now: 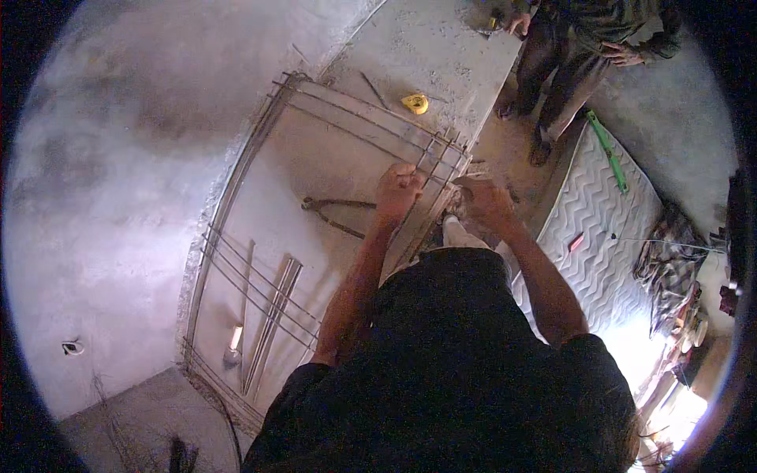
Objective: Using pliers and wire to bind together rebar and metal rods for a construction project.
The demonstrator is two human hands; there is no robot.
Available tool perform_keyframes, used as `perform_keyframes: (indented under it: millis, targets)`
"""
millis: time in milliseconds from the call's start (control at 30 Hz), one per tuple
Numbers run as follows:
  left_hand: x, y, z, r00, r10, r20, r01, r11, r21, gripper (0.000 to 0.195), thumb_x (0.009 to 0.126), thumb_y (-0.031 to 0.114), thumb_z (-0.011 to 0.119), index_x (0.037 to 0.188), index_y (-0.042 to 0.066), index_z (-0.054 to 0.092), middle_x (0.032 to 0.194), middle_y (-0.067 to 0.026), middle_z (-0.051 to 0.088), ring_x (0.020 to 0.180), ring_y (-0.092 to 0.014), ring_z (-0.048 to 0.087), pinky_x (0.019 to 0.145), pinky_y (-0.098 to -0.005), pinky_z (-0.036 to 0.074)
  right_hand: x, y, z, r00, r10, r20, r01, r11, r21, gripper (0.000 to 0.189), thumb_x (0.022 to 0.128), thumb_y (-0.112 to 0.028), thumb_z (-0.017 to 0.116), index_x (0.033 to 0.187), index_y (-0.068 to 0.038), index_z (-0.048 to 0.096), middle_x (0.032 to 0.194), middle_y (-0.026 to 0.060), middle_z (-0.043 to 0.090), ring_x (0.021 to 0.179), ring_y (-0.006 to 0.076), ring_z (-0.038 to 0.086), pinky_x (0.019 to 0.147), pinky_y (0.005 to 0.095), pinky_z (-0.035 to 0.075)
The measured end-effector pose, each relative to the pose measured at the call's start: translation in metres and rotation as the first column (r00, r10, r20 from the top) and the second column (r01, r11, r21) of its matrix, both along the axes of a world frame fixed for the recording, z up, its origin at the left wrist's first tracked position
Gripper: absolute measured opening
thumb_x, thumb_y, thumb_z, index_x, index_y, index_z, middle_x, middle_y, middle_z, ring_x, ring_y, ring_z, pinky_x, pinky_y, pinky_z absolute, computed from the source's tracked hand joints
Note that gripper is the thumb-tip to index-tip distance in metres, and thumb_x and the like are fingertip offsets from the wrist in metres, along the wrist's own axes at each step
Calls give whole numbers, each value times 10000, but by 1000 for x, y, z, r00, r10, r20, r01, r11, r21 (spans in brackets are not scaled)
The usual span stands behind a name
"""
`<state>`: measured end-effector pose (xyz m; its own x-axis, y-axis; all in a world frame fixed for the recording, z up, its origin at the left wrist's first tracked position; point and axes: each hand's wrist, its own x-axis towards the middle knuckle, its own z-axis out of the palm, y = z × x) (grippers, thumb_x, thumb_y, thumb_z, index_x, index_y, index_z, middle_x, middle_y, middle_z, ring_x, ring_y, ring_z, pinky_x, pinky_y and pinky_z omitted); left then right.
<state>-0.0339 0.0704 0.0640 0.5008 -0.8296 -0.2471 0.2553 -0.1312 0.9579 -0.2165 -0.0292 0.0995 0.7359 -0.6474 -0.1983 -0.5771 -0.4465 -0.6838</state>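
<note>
My left hand has its fingers curled beside the crossing steel rebar at the corner of a rebar frame. Whether it grips a bar or a tie wire is hidden. Just right of that corner, my right hand is bent down with its fingertips close to the bar ends; what they pinch cannot be made out. Left of my left hand, long-handled pincers lie spread on the pale surface within the frame. Thin bars run from the corner up along the frame's far side.
A yellow tape measure rests on the concrete slab beyond. Metal profiles and a trowel lie at lower left. A green spirit level lies on a quilted mattress. Another person stands at upper right.
</note>
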Motion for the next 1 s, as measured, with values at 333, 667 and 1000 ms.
perform_keyframes:
  millis: [333, 667, 1000]
  targets:
    - [6, -14, -49, 460, -350, 816, 10, 921, 390, 100, 735, 143, 606, 739, 45, 587, 763, -153, 624, 773, -335, 593, 674, -443, 464, 37, -48, -14, 823, 257, -507, -495, 761, -420, 160, 739, -149, 587, 875, -113, 663, 827, 103, 661, 843, 290, 644, 696, 450, 516]
    - [3, -9, -68, 412, -212, 886, -67, 963, 261, 136, 741, 129, 573, 825, 30, 614, 777, -188, 615, 768, -372, 599, 677, -462, 471, 54, -68, -52, 822, 396, -410, -522, 812, -262, 243, 721, -122, 593, 949, -132, 675, 849, 126, 651, 823, 301, 625, 725, 427, 503]
    - [1, -16, -38, 350, -495, 795, 41, 857, 514, 279, 813, 214, 483, 989, 10, 555, 965, -232, 566, 938, -384, 536, 758, -492, 439, 47, -76, -100, 887, 422, -187, -451, 878, -160, 230, 748, -164, 562, 932, -70, 662, 882, 160, 648, 815, 321, 626, 752, 431, 498]
